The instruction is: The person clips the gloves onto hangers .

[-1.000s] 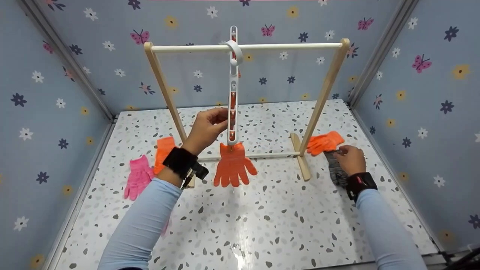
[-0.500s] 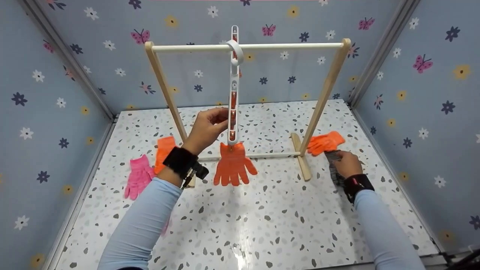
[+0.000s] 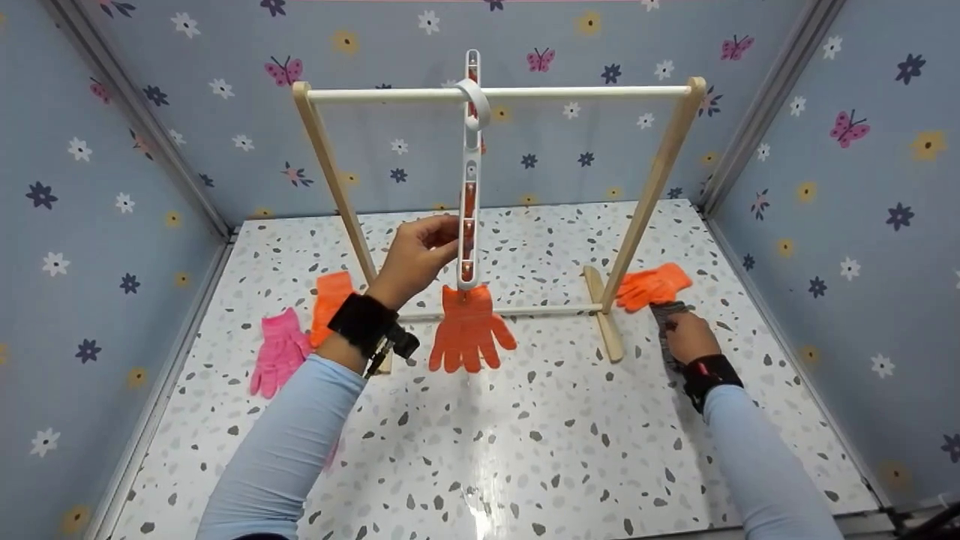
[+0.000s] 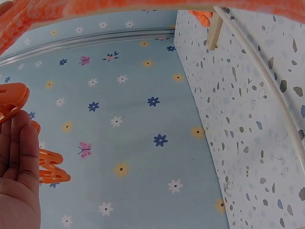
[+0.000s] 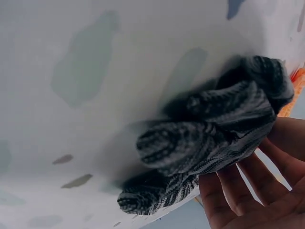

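Note:
A white clip hanger (image 3: 471,161) hangs from the rack's top rod by its hook, its long bar pointing toward me. An orange knit glove (image 3: 466,337) dangles fingers down from its near end. My left hand (image 3: 420,251) is at the hanger's left side, its fingertips pinching an orange clip (image 4: 13,95) in the left wrist view. Off to the right, my right hand (image 3: 694,337) grips a dark grey striped knit glove (image 5: 228,124), thumb on one side and fingers beneath. That glove's fingers droop over the white speckled table (image 3: 570,450).
The wooden rack (image 3: 651,187) stands mid-table with splayed legs. Another orange glove (image 3: 652,286) lies by its right leg, touching the grey one. On the left are a pink glove (image 3: 279,352) and an orange one (image 3: 330,300). Patterned walls (image 3: 847,225) enclose the back and sides.
My right hand has moved slightly left and in over the grey glove, taking hold of it. The left hand stays at the hanger.

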`<action>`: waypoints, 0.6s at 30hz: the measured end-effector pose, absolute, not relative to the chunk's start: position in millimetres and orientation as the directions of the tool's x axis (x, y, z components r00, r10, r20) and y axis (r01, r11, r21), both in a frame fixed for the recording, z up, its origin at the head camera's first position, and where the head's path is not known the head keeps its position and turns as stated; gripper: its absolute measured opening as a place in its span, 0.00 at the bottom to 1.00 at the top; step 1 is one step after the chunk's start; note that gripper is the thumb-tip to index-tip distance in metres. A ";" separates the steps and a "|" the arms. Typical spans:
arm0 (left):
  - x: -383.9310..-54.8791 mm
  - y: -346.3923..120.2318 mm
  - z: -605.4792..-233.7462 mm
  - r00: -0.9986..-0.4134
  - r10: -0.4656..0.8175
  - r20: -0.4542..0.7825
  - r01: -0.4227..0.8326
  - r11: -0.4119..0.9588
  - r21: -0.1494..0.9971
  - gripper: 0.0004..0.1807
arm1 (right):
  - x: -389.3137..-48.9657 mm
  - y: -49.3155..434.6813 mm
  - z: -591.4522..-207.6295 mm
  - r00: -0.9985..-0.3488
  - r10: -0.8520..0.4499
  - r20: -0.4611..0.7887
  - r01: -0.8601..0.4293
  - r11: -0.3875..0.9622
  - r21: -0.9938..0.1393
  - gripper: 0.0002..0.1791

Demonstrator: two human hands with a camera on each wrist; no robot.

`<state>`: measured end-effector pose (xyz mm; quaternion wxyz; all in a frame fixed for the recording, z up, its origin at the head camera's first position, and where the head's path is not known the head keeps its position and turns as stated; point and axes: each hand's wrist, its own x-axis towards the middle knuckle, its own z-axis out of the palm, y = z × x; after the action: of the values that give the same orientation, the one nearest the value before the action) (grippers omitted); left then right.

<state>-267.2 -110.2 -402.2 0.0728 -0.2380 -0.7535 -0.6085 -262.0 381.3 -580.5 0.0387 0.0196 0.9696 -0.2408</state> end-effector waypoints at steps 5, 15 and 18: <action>-267.6 -110.5 -402.2 -0.876 0.269 0.400 0.448 0.152 0.881 0.14 | -261.5 383.5 -586.5 -1.000 -0.025 -0.006 -0.019 0.884 -0.467 0.09; -267.6 -109.7 -402.9 -0.882 0.259 0.393 0.439 0.152 0.885 0.13 | -261.4 379.4 -583.4 -0.994 -0.044 -0.099 0.004 0.898 -0.441 0.16; -267.3 -109.1 -402.4 -0.882 0.257 0.395 0.442 0.157 0.883 0.14 | -260.5 376.2 -579.9 -0.989 -0.045 -0.143 0.023 0.899 -0.438 0.20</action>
<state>-267.3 -109.1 -402.4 0.0760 -0.2308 -0.7568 -0.6068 -260.5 376.2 -579.9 0.0750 -0.0057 0.9714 -0.2252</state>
